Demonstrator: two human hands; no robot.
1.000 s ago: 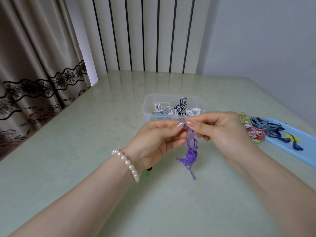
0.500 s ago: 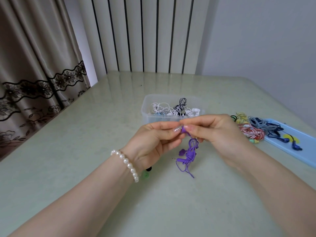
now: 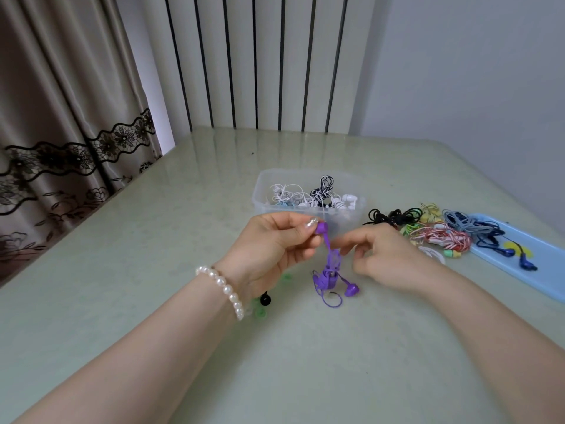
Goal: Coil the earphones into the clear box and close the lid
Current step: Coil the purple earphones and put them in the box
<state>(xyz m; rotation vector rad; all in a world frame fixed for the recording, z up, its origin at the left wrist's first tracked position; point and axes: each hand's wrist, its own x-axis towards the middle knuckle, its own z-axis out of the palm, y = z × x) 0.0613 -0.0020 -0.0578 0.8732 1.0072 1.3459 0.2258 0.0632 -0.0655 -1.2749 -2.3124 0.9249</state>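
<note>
The right hand point(image 3: 385, 255) has dropped away from the left hand point(image 3: 275, 243), and one earbud now dangles. Left fingers pinch the purple earphones point(image 3: 328, 270) at the top bud, above the bench point(image 3: 153, 270) and in front of the clear box point(image 3: 308, 191); right fingers pinch the cord mid-bundle. Best to tuck the loose bud in before lowering the bundle into the box.

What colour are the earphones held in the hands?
Purple earphones, seen in the head view, the only view.
</note>
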